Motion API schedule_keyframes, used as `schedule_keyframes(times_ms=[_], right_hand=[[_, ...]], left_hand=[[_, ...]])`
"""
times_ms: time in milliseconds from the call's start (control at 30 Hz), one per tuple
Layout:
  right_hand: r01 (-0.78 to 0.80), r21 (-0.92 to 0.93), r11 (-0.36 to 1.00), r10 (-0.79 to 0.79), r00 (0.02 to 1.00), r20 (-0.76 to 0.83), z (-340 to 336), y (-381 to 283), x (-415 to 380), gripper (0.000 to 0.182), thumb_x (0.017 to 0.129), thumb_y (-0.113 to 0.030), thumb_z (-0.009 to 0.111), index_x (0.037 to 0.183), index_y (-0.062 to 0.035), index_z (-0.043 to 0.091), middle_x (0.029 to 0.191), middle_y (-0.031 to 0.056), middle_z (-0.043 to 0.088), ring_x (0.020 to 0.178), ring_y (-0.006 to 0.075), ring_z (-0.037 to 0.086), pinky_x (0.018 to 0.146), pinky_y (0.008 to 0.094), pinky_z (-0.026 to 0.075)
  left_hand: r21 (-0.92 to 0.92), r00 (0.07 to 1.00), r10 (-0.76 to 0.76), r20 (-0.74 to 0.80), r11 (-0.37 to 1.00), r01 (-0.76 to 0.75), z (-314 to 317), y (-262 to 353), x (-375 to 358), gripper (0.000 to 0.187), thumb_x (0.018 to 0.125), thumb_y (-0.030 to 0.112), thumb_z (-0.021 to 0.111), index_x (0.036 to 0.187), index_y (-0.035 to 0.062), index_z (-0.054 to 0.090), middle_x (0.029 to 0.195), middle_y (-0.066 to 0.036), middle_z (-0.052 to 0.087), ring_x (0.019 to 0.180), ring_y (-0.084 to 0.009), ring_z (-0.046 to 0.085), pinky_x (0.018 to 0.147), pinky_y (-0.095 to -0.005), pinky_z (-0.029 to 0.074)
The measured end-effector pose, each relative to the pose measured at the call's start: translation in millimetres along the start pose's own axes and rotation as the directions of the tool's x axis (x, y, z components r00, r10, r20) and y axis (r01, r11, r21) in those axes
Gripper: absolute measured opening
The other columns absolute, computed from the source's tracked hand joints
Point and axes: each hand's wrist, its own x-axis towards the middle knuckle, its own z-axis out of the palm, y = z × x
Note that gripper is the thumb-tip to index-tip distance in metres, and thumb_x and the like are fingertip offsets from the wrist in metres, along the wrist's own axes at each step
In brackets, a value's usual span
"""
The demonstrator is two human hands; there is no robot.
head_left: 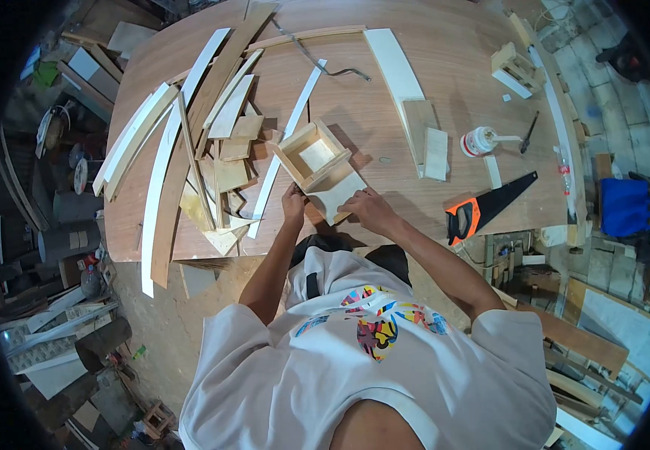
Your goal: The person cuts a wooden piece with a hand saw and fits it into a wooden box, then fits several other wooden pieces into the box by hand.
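Observation:
A small open-topped wooden box (286, 159) sits tilted at the table's near edge in front of me. Against its near side lies a pale flat panel (338, 190) with a curved cut in its near edge. My left hand (293, 206) is closed at the box's near left corner, fingertips right where box and panel meet. On the other side, my right hand (371, 211) pinches the panel's right edge, its fingers bent over the top face. The undersides of both pieces are hidden.
Long strips (166, 172) and small wood offcuts (233, 174) pile up on the left. To the right lie an orange-handled handsaw (490, 206), a white glue bottle (479, 142), a screwdriver-like tool (529, 133) and boards (396, 67). Another small wooden box (518, 69) stands at the far right.

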Motion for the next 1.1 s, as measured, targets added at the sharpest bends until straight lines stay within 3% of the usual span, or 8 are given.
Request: schedule_keyframes(times_ms=[100,300,400,500,700,867,1000,1100], right_hand=[[0.049,-0.035,0.998,-0.048,0.998,0.047,7,0,7,0.034,0.07,-0.002,0.065,0.101,-0.0159,0.068,0.091,0.0016,0.066,0.092,0.0194,0.057,0.086,0.0336,0.039],[0.053,-0.139,0.989,-0.043,0.996,0.072,22,8,7,0.029,0.074,-0.009,0.064,0.102,-0.0165,0.067,0.093,0.0012,0.067,0.093,0.0196,0.058,0.086,0.0341,0.039],[0.032,-0.077,0.997,-0.029,0.999,0.037,28,12,6,0.029,0.074,-0.008,0.063,0.101,-0.0156,0.067,0.093,0.0013,0.067,0.092,0.0191,0.057,0.084,0.0339,0.039],[0.012,-0.08,0.997,-0.004,0.994,0.105,26,12,6,0.041,0.074,-0.004,0.061,0.114,-0.0126,0.061,0.103,0.0058,0.064,0.1,0.0215,0.056,0.09,0.0366,0.038],[-0.191,-0.048,0.981,0.186,0.979,-0.083,17,22,-6,0.074,0.071,0.001,0.06,0.139,-0.0079,0.031,0.131,0.0166,0.043,0.122,0.0318,0.042,0.104,0.0438,0.03],[-0.324,0.086,0.942,0.332,0.935,-0.125,12,56,-40,0.072,0.069,0.003,0.064,0.135,-0.0033,0.036,0.133,0.0174,0.04,0.121,0.0352,0.042,0.099,0.0453,0.034],[-0.335,0.199,0.921,0.358,0.93,-0.088,13,55,-54,0.071,0.071,0.0,0.065,0.134,-0.0022,0.035,0.13,0.0187,0.043,0.118,0.0363,0.044,0.096,0.044,0.038],[-0.309,0.255,0.916,0.345,0.932,-0.112,21,33,-41,0.068,0.072,-0.003,0.066,0.134,-0.0027,0.037,0.126,0.0191,0.046,0.115,0.0368,0.047,0.095,0.0437,0.039]], left_hand=[[0.029,0.99,0.093,0.11,0.995,-0.097,-7,-2,-8,0.042,0.088,-0.003,0.03,0.129,-0.0055,0.041,0.117,-0.014,0.054,0.099,-0.0219,0.057,0.083,-0.0307,0.049],[-0.064,0.987,0.123,-0.108,0.989,-0.13,-15,-15,-14,0.044,0.087,-0.005,0.034,0.131,-0.0068,0.037,0.122,-0.019,0.05,0.102,-0.0237,0.056,0.087,-0.034,0.048],[0.274,0.954,0.292,-0.073,0.925,-0.263,-19,-11,-30,0.039,0.085,-0.003,0.039,0.123,-0.0059,0.045,0.113,-0.017,0.055,0.096,-0.0215,0.058,0.083,-0.0323,0.048],[0.569,0.951,0.303,0.059,0.773,-0.281,-8,10,-56,0.018,0.079,0.001,0.05,0.095,-0.0032,0.058,0.099,-0.016,0.058,0.082,-0.0215,0.057,0.073,-0.0329,0.047],[0.725,0.862,0.189,0.47,0.475,-0.499,24,40,-76,0.039,0.075,0.019,0.065,0.111,0.0048,0.055,0.106,-0.015,0.056,0.097,-0.0272,0.056,0.081,-0.0371,0.047],[0.783,0.792,0.041,0.609,0.134,-0.608,47,46,-77,0.051,0.07,0.026,0.073,0.115,0.0076,0.056,0.105,-0.018,0.056,0.105,-0.0346,0.053,0.088,-0.0419,0.045],[0.819,0.808,-0.141,0.572,0.145,-0.555,42,27,-61,0.042,0.071,0.022,0.069,0.108,0.0053,0.058,0.099,-0.018,0.058,0.102,-0.0337,0.055,0.085,-0.0404,0.047],[0.751,0.785,0.1,0.611,0.238,-0.615,39,37,-67,0.029,0.072,0.001,0.06,0.101,0.0019,0.06,0.097,-0.018,0.058,0.094,-0.0331,0.058,0.079,-0.0411,0.049]])
